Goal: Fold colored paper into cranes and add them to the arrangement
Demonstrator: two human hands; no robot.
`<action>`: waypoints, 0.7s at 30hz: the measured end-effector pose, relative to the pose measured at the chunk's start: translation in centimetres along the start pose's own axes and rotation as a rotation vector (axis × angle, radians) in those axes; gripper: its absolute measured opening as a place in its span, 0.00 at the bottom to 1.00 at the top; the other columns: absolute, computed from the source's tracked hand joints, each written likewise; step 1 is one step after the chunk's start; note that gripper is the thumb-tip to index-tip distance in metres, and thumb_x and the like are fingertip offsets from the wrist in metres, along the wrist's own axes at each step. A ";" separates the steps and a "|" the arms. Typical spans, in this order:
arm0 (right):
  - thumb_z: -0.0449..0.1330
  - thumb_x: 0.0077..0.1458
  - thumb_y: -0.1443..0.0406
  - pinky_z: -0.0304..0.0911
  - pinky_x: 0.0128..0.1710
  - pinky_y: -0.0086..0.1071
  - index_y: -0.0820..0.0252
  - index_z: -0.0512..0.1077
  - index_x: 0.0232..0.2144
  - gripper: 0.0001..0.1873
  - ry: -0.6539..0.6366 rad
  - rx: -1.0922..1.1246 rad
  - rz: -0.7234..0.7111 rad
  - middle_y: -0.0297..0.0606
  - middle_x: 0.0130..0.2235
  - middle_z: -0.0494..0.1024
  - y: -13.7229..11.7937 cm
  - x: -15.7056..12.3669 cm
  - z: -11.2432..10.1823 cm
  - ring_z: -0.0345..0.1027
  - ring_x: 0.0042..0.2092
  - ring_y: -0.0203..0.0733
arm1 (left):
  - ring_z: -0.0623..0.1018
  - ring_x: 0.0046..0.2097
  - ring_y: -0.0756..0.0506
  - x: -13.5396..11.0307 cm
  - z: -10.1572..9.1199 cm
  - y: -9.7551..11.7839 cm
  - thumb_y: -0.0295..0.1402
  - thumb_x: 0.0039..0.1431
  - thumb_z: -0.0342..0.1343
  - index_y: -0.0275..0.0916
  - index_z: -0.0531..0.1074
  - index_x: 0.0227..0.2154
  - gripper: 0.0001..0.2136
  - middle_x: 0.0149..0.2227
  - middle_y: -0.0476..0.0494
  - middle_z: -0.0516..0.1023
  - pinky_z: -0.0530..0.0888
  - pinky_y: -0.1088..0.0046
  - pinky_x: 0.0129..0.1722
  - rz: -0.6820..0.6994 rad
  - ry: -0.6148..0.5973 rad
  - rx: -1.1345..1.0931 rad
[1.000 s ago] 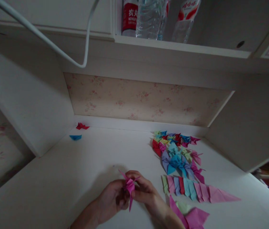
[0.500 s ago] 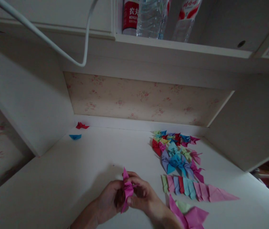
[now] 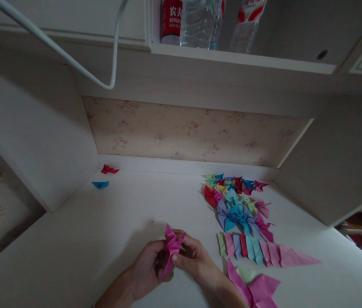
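Observation:
Both my hands meet low in the middle of the white desk (image 3: 104, 231), pinching a small folded pink paper figure (image 3: 171, 246). My left hand (image 3: 148, 269) grips it from the left with curled fingers. From the right, my right hand (image 3: 193, 259) holds it between thumb and fingertips. The pink figure stands upright with a point sticking up and another hanging down.
A heap of finished coloured paper figures (image 3: 235, 201) lies right of my hands, with a row of flat folded pieces (image 3: 254, 252) below it and pink and green sheets (image 3: 257, 288) at the near edge. A red figure (image 3: 109, 170) and a blue one (image 3: 100, 184) sit at the back left. Bottles (image 3: 196, 21) stand on the shelf above.
The pink figure was turned in my fingers: its wings pointed sideways a second ago, and now one point stands up. My hands stayed in the same spot.

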State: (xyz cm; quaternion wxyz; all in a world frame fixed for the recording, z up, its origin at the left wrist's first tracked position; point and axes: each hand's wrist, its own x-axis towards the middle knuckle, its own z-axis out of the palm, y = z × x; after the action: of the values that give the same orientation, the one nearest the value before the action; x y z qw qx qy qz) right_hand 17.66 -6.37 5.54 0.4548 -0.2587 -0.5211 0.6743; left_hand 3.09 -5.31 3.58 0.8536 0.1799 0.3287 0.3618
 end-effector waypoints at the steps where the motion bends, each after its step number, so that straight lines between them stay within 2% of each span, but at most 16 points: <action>1: 0.67 0.46 0.55 0.63 0.44 0.36 0.57 0.75 0.36 0.16 0.000 0.002 -0.001 0.39 0.43 0.70 -0.1 0.0 0.0 0.68 0.43 0.45 | 0.57 0.15 0.57 0.0 0.1 0.1 0.31 0.49 0.57 0.36 0.64 0.18 0.09 0.14 0.55 0.59 0.53 0.80 0.16 -0.003 -0.001 -0.003; 6: 0.66 0.48 0.56 0.63 0.43 0.36 0.59 0.75 0.36 0.15 -0.011 0.024 0.001 0.39 0.41 0.70 -0.3 0.0 0.1 0.68 0.42 0.44 | 0.57 0.15 0.57 -0.2 0.5 0.3 0.31 0.49 0.57 0.36 0.62 0.17 0.11 0.14 0.56 0.58 0.53 0.80 0.16 0.003 -0.015 -0.003; 14: 0.66 0.48 0.60 0.63 0.43 0.35 0.58 0.75 0.37 0.14 0.005 -0.002 0.024 0.37 0.37 0.72 0.3 0.1 -0.2 0.69 0.39 0.41 | 0.57 0.16 0.58 0.0 0.0 0.1 0.29 0.53 0.53 0.34 0.68 0.23 0.06 0.17 0.54 0.63 0.54 0.81 0.17 -0.004 -0.040 -0.013; 21: 0.68 0.46 0.61 0.63 0.42 0.34 0.58 0.76 0.38 0.14 -0.031 0.055 -0.023 0.36 0.38 0.70 0.8 0.3 -0.5 0.68 0.39 0.39 | 0.60 0.16 0.57 0.0 0.2 0.3 0.32 0.54 0.55 0.33 0.69 0.25 0.07 0.18 0.52 0.66 0.57 0.81 0.18 -0.017 0.024 0.005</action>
State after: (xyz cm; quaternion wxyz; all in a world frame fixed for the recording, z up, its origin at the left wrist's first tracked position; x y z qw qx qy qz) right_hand 17.66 -5.89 4.72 0.4613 -0.2297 -0.5124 0.6869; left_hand 3.12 -5.12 3.87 0.8523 0.1748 0.3414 0.3558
